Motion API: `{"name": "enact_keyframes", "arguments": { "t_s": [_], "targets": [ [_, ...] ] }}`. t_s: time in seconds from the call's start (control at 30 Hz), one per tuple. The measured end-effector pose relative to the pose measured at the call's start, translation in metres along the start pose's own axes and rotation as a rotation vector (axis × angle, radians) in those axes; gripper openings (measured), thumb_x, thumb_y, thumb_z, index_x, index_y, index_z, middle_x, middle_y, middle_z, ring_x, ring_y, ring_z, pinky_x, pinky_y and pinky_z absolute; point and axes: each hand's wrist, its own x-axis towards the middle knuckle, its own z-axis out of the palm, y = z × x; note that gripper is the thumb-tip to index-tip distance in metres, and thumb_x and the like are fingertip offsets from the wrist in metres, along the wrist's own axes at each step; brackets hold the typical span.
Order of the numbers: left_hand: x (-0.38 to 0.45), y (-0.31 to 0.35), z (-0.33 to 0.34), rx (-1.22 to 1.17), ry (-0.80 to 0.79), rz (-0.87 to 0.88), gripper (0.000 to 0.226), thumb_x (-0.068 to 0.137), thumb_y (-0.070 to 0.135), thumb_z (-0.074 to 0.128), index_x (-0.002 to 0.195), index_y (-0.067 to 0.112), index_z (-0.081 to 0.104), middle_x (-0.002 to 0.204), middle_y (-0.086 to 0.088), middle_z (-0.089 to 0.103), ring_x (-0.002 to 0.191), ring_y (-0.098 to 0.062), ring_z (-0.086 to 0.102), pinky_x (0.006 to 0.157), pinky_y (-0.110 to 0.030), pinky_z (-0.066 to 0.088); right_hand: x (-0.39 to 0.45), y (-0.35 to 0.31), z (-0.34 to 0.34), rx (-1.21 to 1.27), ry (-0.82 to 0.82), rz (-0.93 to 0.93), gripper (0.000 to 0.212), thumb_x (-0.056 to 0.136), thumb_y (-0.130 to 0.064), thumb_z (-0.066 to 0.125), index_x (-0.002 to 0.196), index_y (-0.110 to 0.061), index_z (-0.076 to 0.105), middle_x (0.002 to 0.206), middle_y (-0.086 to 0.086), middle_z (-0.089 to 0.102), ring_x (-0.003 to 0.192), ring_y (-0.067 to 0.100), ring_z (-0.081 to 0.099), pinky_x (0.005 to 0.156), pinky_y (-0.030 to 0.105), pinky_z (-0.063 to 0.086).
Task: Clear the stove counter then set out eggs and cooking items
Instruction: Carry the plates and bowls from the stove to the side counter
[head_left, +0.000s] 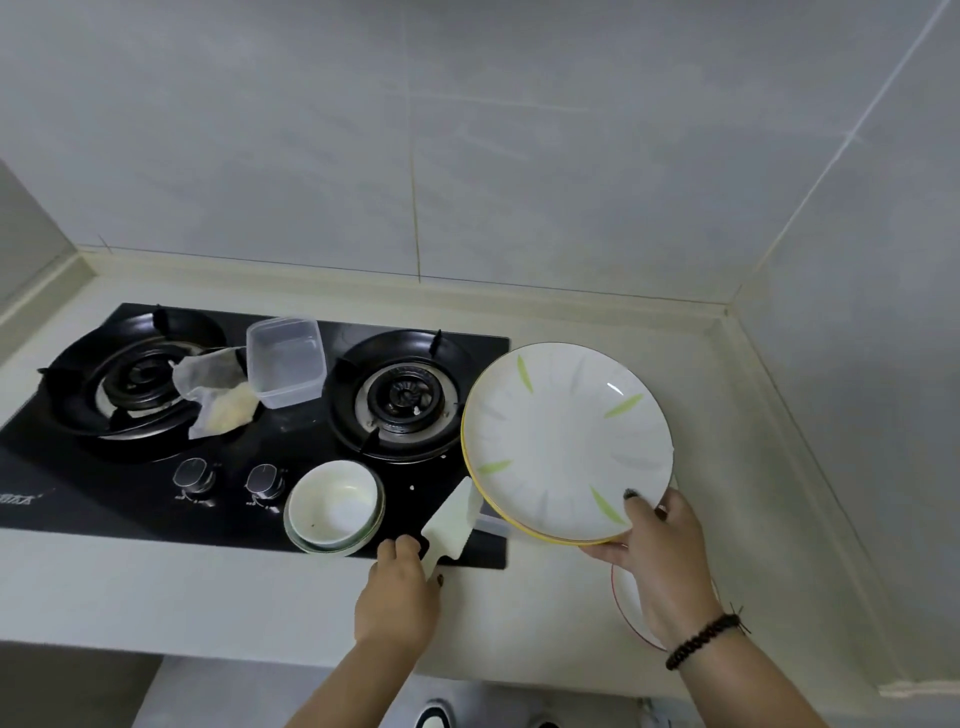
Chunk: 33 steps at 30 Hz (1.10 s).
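Currently right hand (657, 551) pinches stacked plates (566, 441) by one rim, tilted above the counter (208, 587); slippage likely. Left hand (400, 587) grips pale spatula (447, 525) on stove (78, 467) edge.

Right hand (662, 551) gripping stacked plates (561, 441), thumb on top, tilted above counter (208, 587) right of black gas stove (156, 499). Left hand (400, 597) pinching pale spatula (449, 525) at stove's front edge. Stacked bowls (335, 506) sitting beside knobs. Clear container (285, 366) and plastic bag (218, 395) lying between burners.
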Motion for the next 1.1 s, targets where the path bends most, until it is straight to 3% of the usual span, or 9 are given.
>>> {"name": "enact_keyframes", "arguments": {
  "t_s": [0.1, 0.2, 0.37, 0.43, 0.53, 0.67, 0.8, 0.93, 1.1],
  "targets": [
    [0.007, -0.007, -0.001, -0.091, -0.039, 0.003, 0.034, 0.091, 0.026, 0.06, 0.121, 0.017, 0.045, 0.12, 0.0, 0.043, 0.095, -0.019, 0.055, 0.07, -0.026, 0.041, -0.002, 0.004, 0.006, 0.0, -0.002, 0.004, 0.013, 0.098, -0.009, 0.046, 0.106, -0.007, 0.056, 0.11, 0.011, 0.067, 0.069, 0.026, 0.073, 0.07, 0.046, 0.06],
    [0.011, -0.013, -0.007, -0.17, -0.092, -0.009, 0.021, 0.09, 0.022, 0.06, 0.105, 0.017, 0.048, 0.101, 0.001, 0.055, 0.08, -0.015, 0.053, 0.062, -0.025, 0.039, -0.004, 0.007, 0.007, 0.025, 0.006, 0.026, 0.011, 0.098, -0.008, 0.046, 0.105, -0.004, 0.054, 0.11, 0.012, 0.067, 0.066, 0.024, 0.073, 0.066, 0.042, 0.058],
    [0.004, -0.014, -0.022, -0.409, -0.148, -0.122, 0.009, 0.091, 0.019, 0.059, 0.095, 0.011, 0.058, 0.079, 0.002, 0.072, 0.066, -0.014, 0.064, 0.056, -0.021, 0.048, 0.002, 0.004, 0.004, 0.015, -0.001, 0.029, 0.01, 0.098, -0.007, 0.044, 0.102, -0.005, 0.054, 0.11, 0.012, 0.066, 0.077, 0.03, 0.071, 0.06, 0.037, 0.058],
    [-0.005, -0.009, -0.034, -0.516, -0.118, -0.159, 0.009, 0.094, 0.017, 0.055, 0.095, 0.009, 0.059, 0.074, 0.001, 0.073, 0.057, -0.011, 0.064, 0.051, -0.018, 0.043, 0.007, 0.0, 0.0, 0.019, -0.026, 0.014, 0.014, 0.098, -0.005, 0.043, 0.106, -0.004, 0.055, 0.11, 0.013, 0.067, 0.085, 0.033, 0.07, 0.058, 0.036, 0.058],
    [-0.024, 0.006, -0.055, -0.602, -0.025, -0.177, 0.014, 0.097, 0.014, 0.048, 0.094, 0.009, 0.06, 0.073, 0.0, 0.074, 0.058, -0.011, 0.065, 0.054, -0.021, 0.042, 0.018, -0.005, -0.009, -0.013, -0.08, -0.004, 0.018, 0.097, -0.003, 0.042, 0.108, -0.003, 0.056, 0.11, 0.014, 0.068, 0.083, 0.035, 0.07, 0.06, 0.038, 0.059],
    [-0.051, 0.043, -0.083, -0.723, 0.201, -0.182, 0.015, 0.098, 0.013, 0.045, 0.092, 0.011, 0.058, 0.076, -0.001, 0.072, 0.064, -0.013, 0.065, 0.057, -0.022, 0.043, 0.035, -0.012, -0.022, -0.084, -0.16, -0.023, 0.019, 0.096, -0.004, 0.043, 0.106, -0.003, 0.059, 0.107, 0.017, 0.069, 0.078, 0.035, 0.072, 0.062, 0.041, 0.059],
    [-0.082, 0.084, -0.096, -0.884, 0.41, -0.181, 0.017, 0.099, 0.018, 0.048, 0.09, 0.01, 0.059, 0.074, -0.002, 0.071, 0.057, -0.006, 0.063, 0.059, -0.022, 0.044, 0.045, -0.016, -0.034, -0.161, -0.237, -0.035, 0.016, 0.096, -0.005, 0.044, 0.105, -0.004, 0.057, 0.107, 0.015, 0.067, 0.079, 0.033, 0.071, 0.06, 0.042, 0.06],
    [-0.11, 0.116, -0.085, -0.98, 0.418, -0.174, 0.023, 0.099, 0.023, 0.049, 0.087, 0.006, 0.058, 0.069, 0.0, 0.07, 0.057, -0.007, 0.062, 0.062, -0.024, 0.045, 0.046, -0.016, -0.04, -0.282, -0.349, -0.059, 0.013, 0.096, -0.009, 0.046, 0.104, -0.005, 0.056, 0.107, 0.012, 0.064, 0.086, 0.032, 0.068, 0.058, 0.041, 0.06],
    [-0.138, 0.128, -0.07, -0.937, 0.365, -0.225, 0.024, 0.101, 0.025, 0.046, 0.09, 0.005, 0.055, 0.062, 0.0, 0.066, 0.052, -0.011, 0.06, 0.051, -0.017, 0.041, 0.033, -0.01, -0.033, -0.374, -0.516, -0.034, 0.009, 0.096, -0.011, 0.049, 0.101, -0.007, 0.055, 0.107, 0.009, 0.063, 0.096, 0.029, 0.062, 0.057, 0.042, 0.06]
  ]
}}
